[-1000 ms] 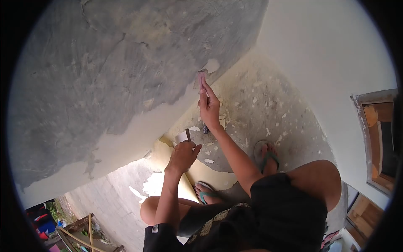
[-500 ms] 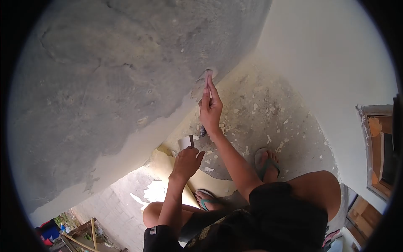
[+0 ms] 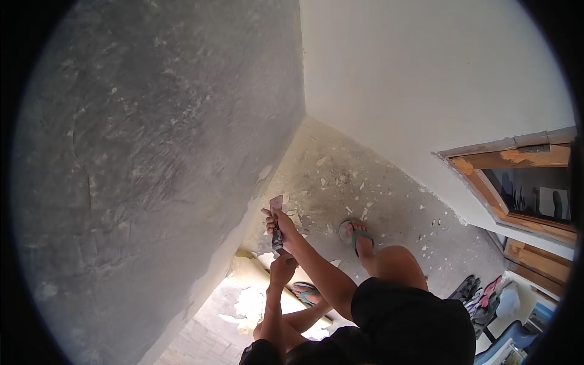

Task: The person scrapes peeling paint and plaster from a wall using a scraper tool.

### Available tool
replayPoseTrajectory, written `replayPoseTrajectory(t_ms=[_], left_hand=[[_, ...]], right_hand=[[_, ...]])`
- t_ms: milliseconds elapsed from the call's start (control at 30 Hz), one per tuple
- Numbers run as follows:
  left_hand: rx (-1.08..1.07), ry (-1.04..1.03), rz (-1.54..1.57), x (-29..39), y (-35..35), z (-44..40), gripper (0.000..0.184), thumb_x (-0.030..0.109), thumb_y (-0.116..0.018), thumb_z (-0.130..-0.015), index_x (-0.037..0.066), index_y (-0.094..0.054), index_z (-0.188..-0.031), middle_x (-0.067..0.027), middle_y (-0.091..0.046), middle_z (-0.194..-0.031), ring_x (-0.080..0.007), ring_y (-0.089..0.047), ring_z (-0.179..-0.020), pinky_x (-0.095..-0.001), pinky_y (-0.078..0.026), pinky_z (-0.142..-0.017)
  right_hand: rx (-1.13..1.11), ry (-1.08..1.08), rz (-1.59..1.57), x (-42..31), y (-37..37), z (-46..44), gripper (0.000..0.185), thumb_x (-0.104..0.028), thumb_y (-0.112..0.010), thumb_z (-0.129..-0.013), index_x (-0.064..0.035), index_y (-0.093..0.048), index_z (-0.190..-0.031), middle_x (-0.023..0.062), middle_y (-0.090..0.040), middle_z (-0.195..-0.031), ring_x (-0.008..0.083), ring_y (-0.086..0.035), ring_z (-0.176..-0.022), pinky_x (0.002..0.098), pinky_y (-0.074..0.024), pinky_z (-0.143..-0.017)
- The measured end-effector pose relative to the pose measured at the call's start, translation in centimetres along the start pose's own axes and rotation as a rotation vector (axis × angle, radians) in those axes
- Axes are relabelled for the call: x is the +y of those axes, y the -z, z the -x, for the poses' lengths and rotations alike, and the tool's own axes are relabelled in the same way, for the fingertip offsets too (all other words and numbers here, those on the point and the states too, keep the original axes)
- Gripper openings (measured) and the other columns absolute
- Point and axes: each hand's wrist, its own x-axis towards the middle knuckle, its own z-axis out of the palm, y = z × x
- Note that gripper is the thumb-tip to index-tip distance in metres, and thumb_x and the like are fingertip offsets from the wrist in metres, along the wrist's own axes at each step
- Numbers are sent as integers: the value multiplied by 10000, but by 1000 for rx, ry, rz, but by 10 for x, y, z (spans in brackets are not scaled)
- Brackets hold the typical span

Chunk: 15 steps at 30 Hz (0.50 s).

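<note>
My right hand [image 3: 285, 229] is closed around a scraper [image 3: 277, 203], its pinkish blade pointing up beside the grey, patchy wall [image 3: 152, 152]. The scraper's dark handle runs down below the palm. Just under it my left hand [image 3: 282, 271] is closed, with a small dark edge of a tool [image 3: 283, 252] showing above the fingers, close to the handle's end. The rest of that tool is hidden. Both hands are off the wall, over the floor.
Paint flakes dot the floor [image 3: 395, 210] around my sandalled feet. A pale yellowish sheet [image 3: 250, 266] lies by the wall's foot. At right are a white wall [image 3: 413, 79], a wooden window frame [image 3: 493, 161], footwear [image 3: 477, 292] and a blue object [image 3: 516, 334].
The view has swung toward the right. My right hand has drawn the scraper down off the wall, and my hands have come together. The left hand's pale blade no longer shows.
</note>
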Motion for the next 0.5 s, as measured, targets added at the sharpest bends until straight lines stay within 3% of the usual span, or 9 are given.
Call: replayPoseTrajectory(t_ms=[67,167,300,333,367,400,433,500], left_hand=[[-44,100,71,45,22,36,214,231,-656,-870,41,-718,-948,-146,-723,-816,-347,-705,-791,-412,-536,-729],[-42,244,-94,88,35,75,237,253,-658,-866,40,-723,-948,-133,-725,-806,-327,-710,-772,-391,-544,-740],[33,7,-1,107,36,121,259,252,-655,-850,38,-734,-973,-147,-726,-842,-295,-715,-797,-368,-548,-750],[35,-8,-10,115,39,135,262,235,-661,-838,41,-735,-999,-152,-727,-866,-289,-715,-820,-367,-548,-761],[-14,18,-7,118,42,145,276,240,-668,-825,41,-734,-1004,-150,-730,-878,-282,-715,-831,-359,-547,-769],[-63,122,-21,132,47,160,290,260,-675,-817,43,-738,-998,-148,-734,-893,-280,-715,-846,-357,-548,-785],[-52,117,17,126,49,176,302,279,-680,-815,43,-741,-993,-139,-738,-891,-278,-714,-843,-364,-550,-794],[-73,45,-32,130,63,213,277,269,-661,-832,41,-745,-967,-133,-739,-861,-266,-716,-824,-376,-553,-778]], right_hand=[[59,-14,49,12,-7,45,403,-356,-463,-1024,-86,-547,-1311,-64,-428,-693,56,-376,-540,203,-386,-500],[125,-32,49,10,-8,117,410,-348,-454,-1025,-72,-555,-1311,-55,-445,-699,58,-396,-556,208,-396,-504],[219,-61,162,-13,-1,207,302,-276,-493,-1007,-74,-589,-1211,-46,-459,-705,60,-418,-571,221,-403,-504],[240,-43,203,-30,-12,246,135,-217,-560,-973,-95,-584,-1026,-45,-453,-687,64,-411,-547,225,-392,-487],[276,-58,223,-47,-12,273,140,-198,-617,-941,-127,-517,-875,-46,-436,-659,67,-400,-519,228,-380,-468],[310,-11,280,-67,-15,309,257,-199,-663,-917,-151,-440,-797,-45,-432,-635,70,-389,-492,236,-362,-445],[420,3,415,-89,-33,353,272,-221,-690,-902,-141,-459,-784,-40,-441,-622,76,-396,-483,246,-343,-420],[495,182,780,-117,-2,409,329,-279,-732,-872,-99,-528,-687,-7,-500,-581,102,-448,-449,276,-350,-391]])
